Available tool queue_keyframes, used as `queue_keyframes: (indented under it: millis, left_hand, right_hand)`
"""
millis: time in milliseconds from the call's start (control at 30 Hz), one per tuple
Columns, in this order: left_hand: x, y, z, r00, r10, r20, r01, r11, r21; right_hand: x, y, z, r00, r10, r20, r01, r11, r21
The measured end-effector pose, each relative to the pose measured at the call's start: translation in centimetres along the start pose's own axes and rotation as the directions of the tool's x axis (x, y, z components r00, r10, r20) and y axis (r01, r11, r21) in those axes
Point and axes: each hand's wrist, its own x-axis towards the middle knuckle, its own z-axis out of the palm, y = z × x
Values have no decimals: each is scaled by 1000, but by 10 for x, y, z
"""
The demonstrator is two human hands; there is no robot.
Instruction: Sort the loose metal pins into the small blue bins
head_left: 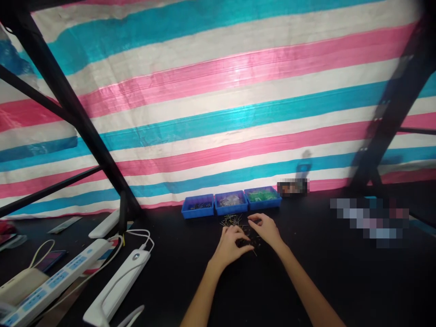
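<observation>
A loose pile of thin, metallic-looking pins or screws (232, 220) lies on the black table in front of the blue bins. My left hand (229, 245) is at the near side of the pile, palm down, fingers curved and thumb apart from them. Dark small pieces (256, 240) are scattered between my hands; their kind is too small to tell. On the right side of the pile, my right hand (266, 229) has its thumb and index finger close together at the tips. Whatever is between those fingertips is too small to make out.
Three blue bins stand behind the pile: one with dark pieces (198, 215), one with clear pieces (231, 210), one with green pieces (263, 203). White power strips (119, 286) and cables lie at left. A black frame post (91, 141) rises before a striped sheet (218, 100).
</observation>
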Motion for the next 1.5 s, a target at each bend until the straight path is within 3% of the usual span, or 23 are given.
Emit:
queue_keyframes:
  millis: [100, 300, 500, 867, 1200, 1500]
  left_hand:
    - [-2, 1, 0, 996, 27, 90, -37, 993, 111]
    - [0, -9, 0, 996, 20, 85, -35, 981, 189]
    - [-1, -1, 10, 991, 62, 116, -80, 983, 165]
    - [-1, -1, 12, 1000, 28, 10, -29, 975, 221]
    - [0, -1, 14, 998, -4, -67, 20, 971, 240]
    - [-1, -3, 15, 995, -11, -101, 28, 986, 164]
  right_hand:
    - [-3, 0, -3, 999, 34, 36, -32, 999, -44]
    - [-5, 5, -14, 987, 155, 49, -144, 973, -178]
    - [-2, 15, -27, 971, 236, 43, -217, 941, -259]
    - [-4, 11, -23, 971, 117, 207, -96, 989, -110]
    - [-12, -10, 1, 980, 26, 198, -20, 999, -30]
    - [-4, -4, 9, 993, -26, 117, 5, 985, 172]
